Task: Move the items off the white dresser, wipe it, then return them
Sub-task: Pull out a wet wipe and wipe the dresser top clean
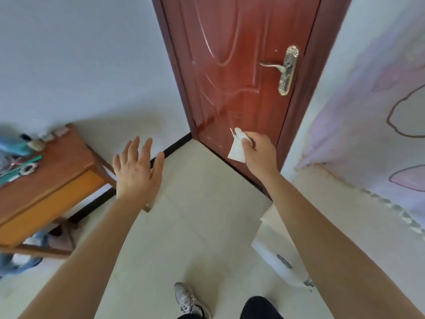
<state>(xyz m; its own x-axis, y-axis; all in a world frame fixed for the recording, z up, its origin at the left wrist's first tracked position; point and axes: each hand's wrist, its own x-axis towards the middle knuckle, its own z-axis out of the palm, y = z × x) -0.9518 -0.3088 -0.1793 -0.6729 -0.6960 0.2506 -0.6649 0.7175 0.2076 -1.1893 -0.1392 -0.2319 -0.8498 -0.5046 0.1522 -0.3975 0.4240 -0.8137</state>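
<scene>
My right hand [258,150] is raised in front of a red-brown door and pinches a small white wipe [236,149], which hangs down from the fingers. My left hand [136,169] is held out over the floor with its fingers spread and nothing in it. A white dresser [276,245] shows only as a corner and side at the lower right, mostly hidden behind my right forearm; a small metal handle is visible on it.
The door [232,72] with a brass lever handle [284,67] is shut ahead. A wooden side table [53,180] with small items stands at the left against the wall. A patterned cloth [379,134] hangs at the right. Pale tiled floor [190,226] lies between, with my shoe [186,298] below.
</scene>
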